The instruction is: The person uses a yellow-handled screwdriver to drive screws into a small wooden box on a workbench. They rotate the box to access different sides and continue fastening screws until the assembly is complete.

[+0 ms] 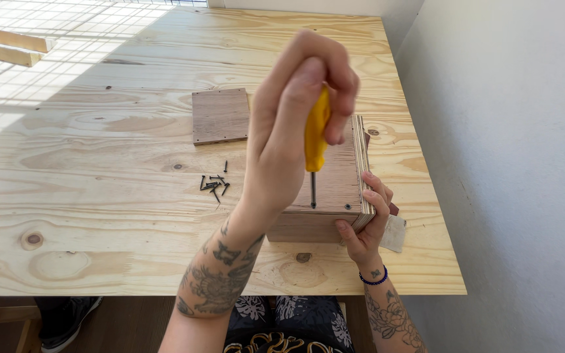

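The left hand [295,124] is closed on a yellow screwdriver [316,134], its tip at the box [335,189] top. The right hand [367,222] clasps the box's corner. One screw [348,206] is seated; spare screws [214,184] lie on the surface [99,196].

There is a single view, from a camera on the person's head, looking steeply down and forward across the plywood table [99,196] toward the grey wall [511,163] on the right. It sits close, with both forearms filling the lower middle.
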